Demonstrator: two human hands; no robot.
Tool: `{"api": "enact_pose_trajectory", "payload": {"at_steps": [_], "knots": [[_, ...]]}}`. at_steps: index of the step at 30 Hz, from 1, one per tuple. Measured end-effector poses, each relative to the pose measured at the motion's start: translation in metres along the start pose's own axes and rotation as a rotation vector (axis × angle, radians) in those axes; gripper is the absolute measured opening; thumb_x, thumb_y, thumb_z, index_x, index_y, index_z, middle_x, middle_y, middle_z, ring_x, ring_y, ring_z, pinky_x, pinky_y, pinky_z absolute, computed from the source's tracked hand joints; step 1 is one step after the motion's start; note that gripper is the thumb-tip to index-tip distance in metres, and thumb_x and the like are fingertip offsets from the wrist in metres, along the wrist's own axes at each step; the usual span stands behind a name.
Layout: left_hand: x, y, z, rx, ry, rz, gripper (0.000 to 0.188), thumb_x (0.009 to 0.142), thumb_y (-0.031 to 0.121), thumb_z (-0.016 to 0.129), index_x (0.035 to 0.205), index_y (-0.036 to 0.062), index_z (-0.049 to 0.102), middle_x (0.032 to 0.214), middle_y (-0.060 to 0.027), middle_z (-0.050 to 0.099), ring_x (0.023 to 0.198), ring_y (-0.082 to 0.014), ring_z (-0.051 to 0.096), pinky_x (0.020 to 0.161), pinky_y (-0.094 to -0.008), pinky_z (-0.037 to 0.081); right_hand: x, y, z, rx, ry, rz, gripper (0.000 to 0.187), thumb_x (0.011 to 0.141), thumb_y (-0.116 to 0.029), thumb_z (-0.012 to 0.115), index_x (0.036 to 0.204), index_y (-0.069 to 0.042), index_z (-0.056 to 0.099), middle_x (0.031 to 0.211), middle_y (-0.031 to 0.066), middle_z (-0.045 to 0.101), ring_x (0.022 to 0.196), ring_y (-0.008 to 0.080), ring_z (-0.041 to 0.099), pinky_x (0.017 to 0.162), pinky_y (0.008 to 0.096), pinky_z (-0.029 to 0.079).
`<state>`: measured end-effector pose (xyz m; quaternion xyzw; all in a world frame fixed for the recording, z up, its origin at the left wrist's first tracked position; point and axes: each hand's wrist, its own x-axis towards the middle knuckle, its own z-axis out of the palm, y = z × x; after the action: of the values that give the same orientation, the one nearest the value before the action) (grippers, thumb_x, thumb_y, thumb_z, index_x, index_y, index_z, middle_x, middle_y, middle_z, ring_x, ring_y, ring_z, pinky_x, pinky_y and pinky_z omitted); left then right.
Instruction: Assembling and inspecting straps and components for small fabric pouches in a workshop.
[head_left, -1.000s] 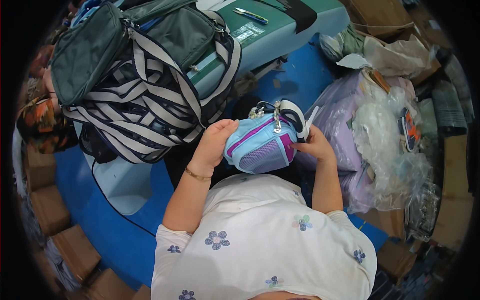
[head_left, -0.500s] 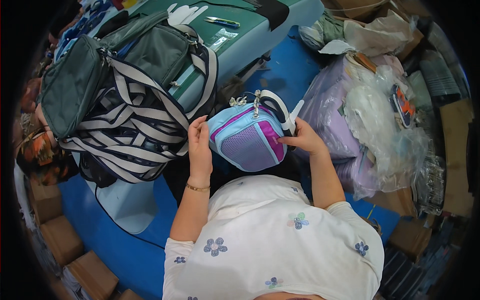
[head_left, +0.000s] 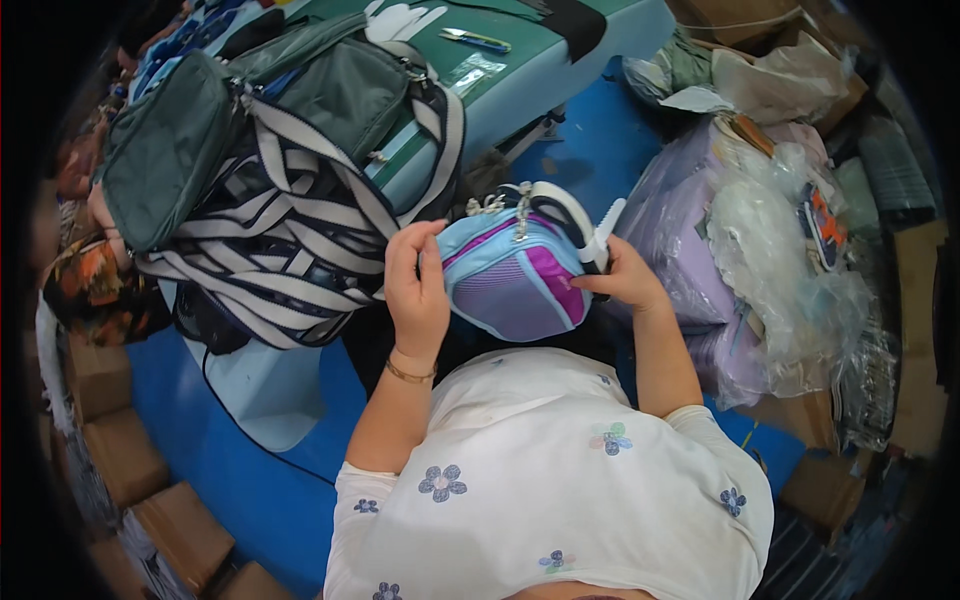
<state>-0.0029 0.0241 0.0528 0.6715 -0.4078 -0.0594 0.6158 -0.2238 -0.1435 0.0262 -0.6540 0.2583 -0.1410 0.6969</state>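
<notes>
In front of my body I hold a small light-blue and purple bag (head_left: 512,292) with a mesh front panel, tilted slightly. My left hand (head_left: 418,295) is closed at its left side, the fingertips by the upper edge. My right hand (head_left: 632,280) grips the right side, thumb on the purple panel. Above that hand stands a white tapered strip (head_left: 608,228); whether the fingers pinch it too is hidden. A black-and-white strap (head_left: 563,205) loops over the bag's top, where zipper pulls (head_left: 523,208) hang.
At left, dark green bags (head_left: 165,150) with striped straps (head_left: 290,215) pile over a green-topped table (head_left: 560,75). A snipping tool (head_left: 475,40) and a white glove (head_left: 400,20) lie on it. Plastic-wrapped purple goods (head_left: 680,230) stand at right. Cartons (head_left: 185,530) line the lower left.
The view has shifted, so the scene sits further right. The bag has turned slightly, its mesh front now more foreshortened. My left hand has come in closer against the bag's side.
</notes>
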Motion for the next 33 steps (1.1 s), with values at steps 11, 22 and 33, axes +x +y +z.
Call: {"api": "enact_pose_trajectory", "payload": {"at_steps": [11,22,33], "knots": [[0.037,0.006,-0.007,-0.140,-0.295,-0.071,0.020,0.087,0.013,0.059,0.102,0.0001,0.055,0.098,-0.0086,0.054,0.087,-0.0162,0.055,0.079,-0.0262,0.045,0.049,-0.026,-0.042,0.098,-0.270,0.060,0.061,0.060,0.001,0.076,0.116,-0.002,0.053,0.101,-0.0005,0.059,0.093,0.0084,0.053,0.086,0.0222,0.040],[0.004,-0.029,0.001,-0.272,-0.524,-0.479,0.064,0.076,0.029,0.073,0.124,-0.0020,0.043,0.108,-0.0123,0.056,0.097,-0.0172,0.054,0.087,-0.0289,0.043,0.105,-0.051,-0.022,-0.483,-0.801,0.078,0.063,0.064,-0.009,0.078,0.119,-0.002,0.048,0.101,0.0026,0.056,0.092,0.0120,0.050,0.081,0.0260,0.042],[-0.015,-0.030,-0.012,-0.691,-0.426,-0.686,0.047,0.082,0.012,0.061,0.123,-0.0011,0.041,0.110,-0.0073,0.050,0.098,-0.0123,0.049,0.088,-0.0259,0.039,0.218,-0.096,-0.028,-0.397,-0.087,-0.325,0.024,0.083,-0.015,0.064,0.104,-0.004,0.061,0.096,0.0033,0.063,0.088,0.0108,0.058,0.080,0.0260,0.046]]}}
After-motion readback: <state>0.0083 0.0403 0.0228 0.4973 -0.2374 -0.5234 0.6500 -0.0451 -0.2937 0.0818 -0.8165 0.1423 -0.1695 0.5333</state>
